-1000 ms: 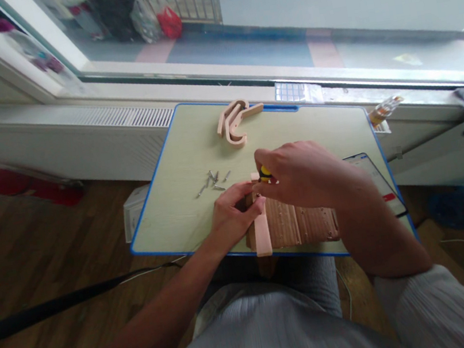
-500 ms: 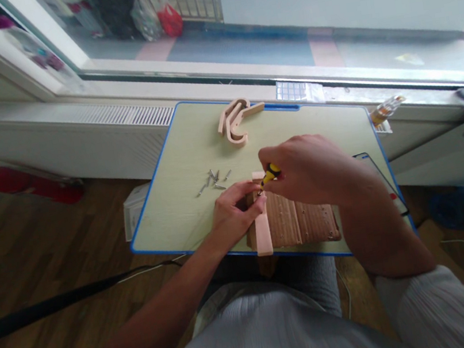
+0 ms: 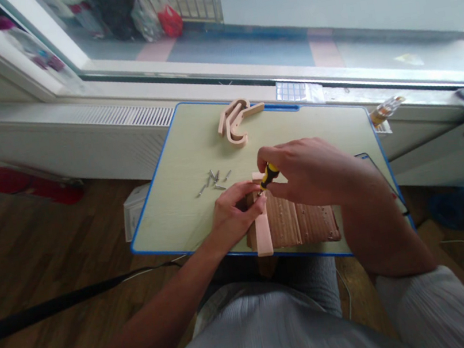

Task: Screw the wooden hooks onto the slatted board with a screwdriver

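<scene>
Our right hand (image 3: 310,171) clenches its grip round a yellow-and-black screwdriver (image 3: 267,174). Most of the handle is hidden in the palm, and the tip is too small to make out. Our left hand (image 3: 233,214) pinches the far end of the pale strip (image 3: 262,233), which lies on the brown board (image 3: 304,224) at the desk's (image 3: 179,170) near edge. The right hand hides the board's far edge.

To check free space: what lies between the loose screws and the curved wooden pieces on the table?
Nothing: in the head view, only bare tabletop separates the screws from the curved wooden pieces.
</scene>
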`<state>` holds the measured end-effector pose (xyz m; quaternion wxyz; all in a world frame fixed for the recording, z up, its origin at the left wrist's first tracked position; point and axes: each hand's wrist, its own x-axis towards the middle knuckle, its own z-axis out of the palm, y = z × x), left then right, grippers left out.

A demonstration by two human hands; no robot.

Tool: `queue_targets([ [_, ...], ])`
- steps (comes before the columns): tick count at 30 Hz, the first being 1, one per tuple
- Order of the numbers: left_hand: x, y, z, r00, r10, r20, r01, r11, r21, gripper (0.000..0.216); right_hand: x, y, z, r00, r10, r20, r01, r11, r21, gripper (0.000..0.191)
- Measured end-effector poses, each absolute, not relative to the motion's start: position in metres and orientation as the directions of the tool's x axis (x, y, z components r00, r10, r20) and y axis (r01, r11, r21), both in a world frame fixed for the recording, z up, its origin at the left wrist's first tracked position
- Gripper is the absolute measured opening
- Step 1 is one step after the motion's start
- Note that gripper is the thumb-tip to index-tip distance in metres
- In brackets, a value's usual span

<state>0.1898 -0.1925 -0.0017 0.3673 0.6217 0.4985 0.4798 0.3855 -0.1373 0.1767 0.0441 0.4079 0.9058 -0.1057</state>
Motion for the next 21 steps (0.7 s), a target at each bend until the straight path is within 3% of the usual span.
queue_targets([
  [4, 0.190, -0.193, -0.001, 0.046, 0.969, 0.242, 0.285, -0.245, 0.927, 0.022, 0.385, -0.138, 0.178, -0.666, 0.731, -0.145, 0.744, 0.641, -0.187, 0.027],
  [8, 0.190, -0.193, -0.003, 0.039, 0.970, 0.239, 0.300, -0.240, 0.923, 0.022, 0.384, -0.137, 0.175, -0.598, 0.790, -0.131, 0.801, 0.591, -0.092, 0.020],
  [12, 0.190, -0.192, -0.004, 0.043, 0.972, 0.231, 0.305, -0.233, 0.923, 0.023, 0.378, -0.134, 0.169, -0.540, 0.832, -0.127, 0.840, 0.542, -0.020, 0.044],
  [14, 0.190, -0.192, -0.004, 0.036, 0.971, 0.236, 0.302, -0.236, 0.924, 0.022, 0.376, -0.134, 0.167, -0.519, 0.845, -0.127, 0.853, 0.522, -0.011, 0.047],
  [21, 0.190, -0.193, -0.004, 0.041, 0.969, 0.244, 0.261, -0.246, 0.933, 0.024, 0.387, -0.137, 0.174, -0.629, 0.754, -0.188, 0.777, 0.618, -0.119, 0.030],
])
